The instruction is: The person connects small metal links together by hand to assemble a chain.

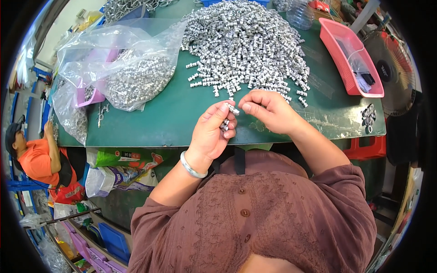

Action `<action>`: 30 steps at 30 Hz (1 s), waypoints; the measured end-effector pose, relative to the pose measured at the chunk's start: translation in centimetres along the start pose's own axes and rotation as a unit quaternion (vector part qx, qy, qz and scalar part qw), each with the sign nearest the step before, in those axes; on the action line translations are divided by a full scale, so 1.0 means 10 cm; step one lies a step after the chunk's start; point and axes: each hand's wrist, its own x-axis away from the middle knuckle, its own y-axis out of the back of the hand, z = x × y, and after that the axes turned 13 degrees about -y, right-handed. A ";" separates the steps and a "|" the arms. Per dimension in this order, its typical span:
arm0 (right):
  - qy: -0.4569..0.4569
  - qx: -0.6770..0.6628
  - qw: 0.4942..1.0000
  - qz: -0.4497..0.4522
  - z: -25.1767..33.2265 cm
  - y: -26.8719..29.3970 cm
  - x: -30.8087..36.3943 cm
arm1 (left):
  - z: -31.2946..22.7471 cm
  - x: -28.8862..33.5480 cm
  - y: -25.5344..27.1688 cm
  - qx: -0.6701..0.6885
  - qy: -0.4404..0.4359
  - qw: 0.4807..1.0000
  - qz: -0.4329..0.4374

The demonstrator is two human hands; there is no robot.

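Note:
My left hand (213, 126) is closed round several small silver ridged metal cylinders. One metal cylinder (232, 109) is pinched at the thumb and forefinger, and others (224, 124) show against the curled fingers. Just to its right, my right hand (269, 110) has its fingers curled and thumb and forefinger drawn together; whether something tiny is between them is hidden. Beyond both hands rises a large heap of the same metal cylinders (246, 45), its loose near edge almost reaching my fingers.
A clear plastic bag (141, 82) of small metal parts lies left on the green table (159, 129), beside a purple scoop-like container (93, 96). Right are a pink basket (337, 54), a fan (386, 70) and a cluster of dark rings (368, 116). Another person (38, 157) works far left.

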 end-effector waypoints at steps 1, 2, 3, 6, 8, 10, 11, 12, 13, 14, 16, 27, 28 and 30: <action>-0.006 0.018 1.000 -0.014 -0.02 0.01 -0.02 | -0.01 -0.01 0.01 0.000 0.001 1.000 0.000; 0.017 0.107 0.993 -0.044 -0.03 0.01 -0.03 | -0.01 -0.02 0.01 0.040 0.021 0.999 -0.006; 0.017 0.107 0.993 -0.044 -0.07 0.00 -0.06 | -0.02 -0.03 0.02 0.080 0.041 0.996 -0.012; 0.122 0.331 0.930 -0.101 -0.14 -0.09 -0.10 | -0.01 -0.03 0.04 0.123 0.052 0.991 -0.010; 0.124 0.349 0.923 -0.102 -0.16 -0.12 -0.13 | -0.01 -0.02 0.05 0.129 0.055 0.990 -0.015; 0.125 0.367 0.916 -0.103 -0.18 -0.13 -0.15 | -0.02 -0.01 0.06 0.136 0.057 0.989 -0.021; 0.121 0.375 0.914 -0.098 -0.19 -0.12 -0.15 | -0.03 -0.01 0.07 0.139 0.058 0.988 -0.022; 0.116 0.382 0.912 -0.093 -0.20 -0.11 -0.15 | -0.03 -0.01 0.07 0.141 0.059 0.988 -0.024; 0.116 0.382 0.912 -0.092 -0.19 -0.12 -0.15 | -0.04 0.00 0.08 0.142 0.058 0.988 -0.024; 0.113 0.389 0.909 -0.101 -0.18 -0.13 -0.15 | -0.04 0.00 0.09 0.143 0.059 0.988 -0.029; 0.108 0.396 0.905 -0.110 -0.16 -0.15 -0.15 | -0.04 0.00 0.10 0.145 0.061 0.987 -0.033; 0.097 0.306 0.940 -0.117 -0.16 -0.17 -0.22 | -0.13 0.04 0.14 0.118 0.019 0.990 -0.074; 0.018 0.239 0.968 -0.073 -0.06 -0.15 -0.18 | -0.15 0.05 0.11 0.084 0.006 0.991 -0.101; 0.002 0.107 0.994 -0.023 -0.13 -0.16 -0.19 | -0.15 0.06 0.11 0.055 -0.006 0.993 -0.103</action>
